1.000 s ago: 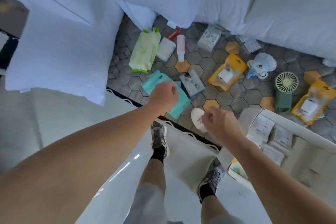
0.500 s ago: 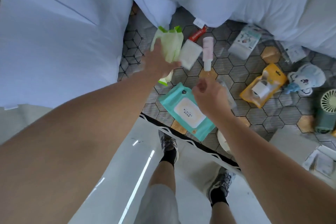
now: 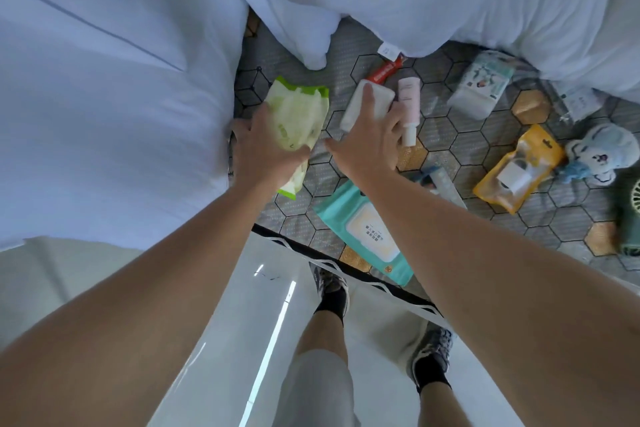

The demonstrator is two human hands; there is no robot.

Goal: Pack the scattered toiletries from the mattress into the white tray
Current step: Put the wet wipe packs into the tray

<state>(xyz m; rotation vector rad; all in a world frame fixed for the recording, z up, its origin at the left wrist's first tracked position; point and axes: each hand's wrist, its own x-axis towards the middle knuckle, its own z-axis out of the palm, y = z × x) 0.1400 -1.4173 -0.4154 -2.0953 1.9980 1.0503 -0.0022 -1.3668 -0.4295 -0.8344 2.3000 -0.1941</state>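
Note:
Toiletries lie scattered on the hexagon-patterned mattress (image 3: 450, 135). My left hand (image 3: 263, 146) grips the green wipes pack (image 3: 298, 111), thumb over its front and fingers behind its left edge. My right hand (image 3: 367, 139) lies spread on the white packet (image 3: 377, 97), fingers fairly straight and thumb held apart to the left. A pink bottle (image 3: 409, 100) and a red tube (image 3: 383, 71) lie just right of that hand. A teal wipes pack (image 3: 367, 232) sits under my right forearm near the mattress edge. The white tray is out of view.
White pillows and duvet (image 3: 104, 87) crowd the left and back. To the right lie a white-green pack (image 3: 485, 87), a yellow pouch (image 3: 519, 166), a small box (image 3: 443, 180), a plush toy (image 3: 599, 156) and a green fan (image 3: 632, 218). The mattress edge (image 3: 339, 260) runs below.
The view has moved in toward the far left of the mattress. My left hand has closed round the green wipes pack. My right hand has moved from above the teal pack onto the white packet.

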